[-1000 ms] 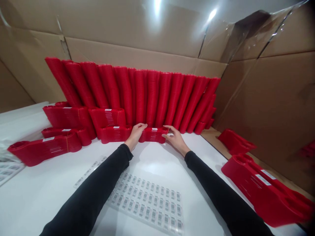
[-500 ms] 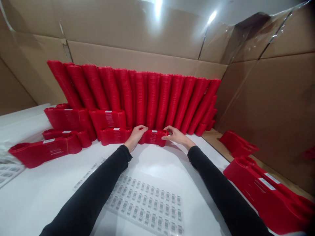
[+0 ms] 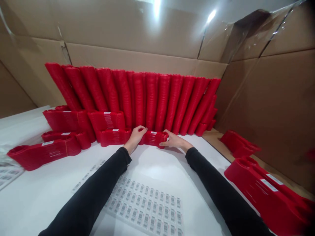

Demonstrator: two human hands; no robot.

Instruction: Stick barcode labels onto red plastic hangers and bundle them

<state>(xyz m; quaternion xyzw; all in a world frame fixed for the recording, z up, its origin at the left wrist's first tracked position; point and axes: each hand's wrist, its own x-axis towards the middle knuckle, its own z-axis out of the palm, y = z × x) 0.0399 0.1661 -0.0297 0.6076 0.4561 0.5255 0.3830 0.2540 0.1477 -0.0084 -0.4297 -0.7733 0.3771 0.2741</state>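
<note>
Between my two hands stands a short stack of red plastic pieces, with a white barcode label on its top edge. At its left end, my left hand is closed, thumb and fingers bent together against it; the fingertips are partly hidden. My right hand grips the right end, its thumb on the front face and its fingers around behind. Just left of my left hand sits a labelled red stack. Below my forearms lies a sheet of barcode stickers, partly covered by the left sleeve.
Tall leaning columns of nested red pieces line the back of the white table. More labelled stacks stand at the left, others at the right. Cardboard walls enclose the back and right. White wrapping lies far left.
My right hand has shifted slightly left and down, its thumb further across the front of the stack. My left hand stays nearly in place. The whole view has shifted slightly.
</note>
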